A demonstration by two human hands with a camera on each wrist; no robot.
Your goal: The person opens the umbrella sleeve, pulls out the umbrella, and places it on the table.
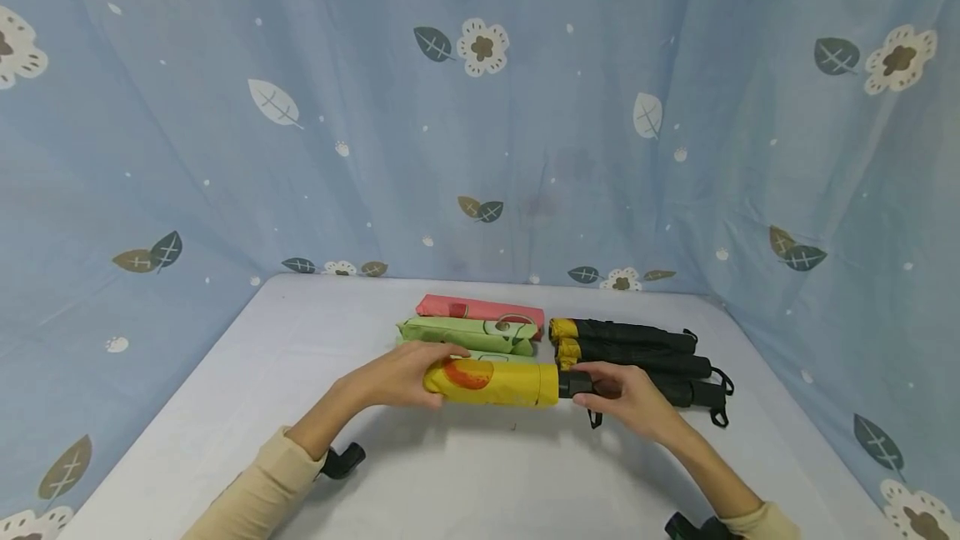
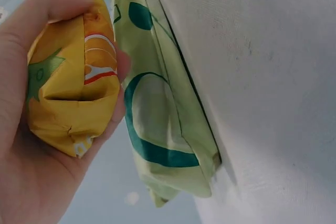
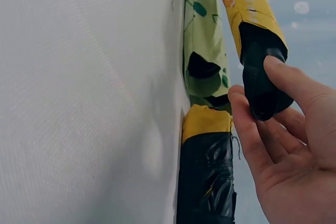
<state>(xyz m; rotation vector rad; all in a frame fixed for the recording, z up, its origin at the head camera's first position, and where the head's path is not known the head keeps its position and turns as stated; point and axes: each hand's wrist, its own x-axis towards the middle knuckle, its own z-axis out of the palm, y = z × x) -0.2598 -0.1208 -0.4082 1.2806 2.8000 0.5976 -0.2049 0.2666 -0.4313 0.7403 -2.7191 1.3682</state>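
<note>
A yellow folded umbrella with an orange fruit print and a black handle is held level, in front of the other umbrellas. My left hand grips its closed cloth end, thumb on one side and fingers round the other, as the left wrist view shows. At the opposite end my right hand pinches the black handle between thumb and fingers. Behind the yellow umbrella lie light green folded umbrellas, the nearest one partly hidden by it.
A red folded umbrella lies behind the green ones. To the right, black folded umbrellas with yellow ends lie side by side, wrist loops pointing right. The white table ends at a blue patterned curtain at the back and sides.
</note>
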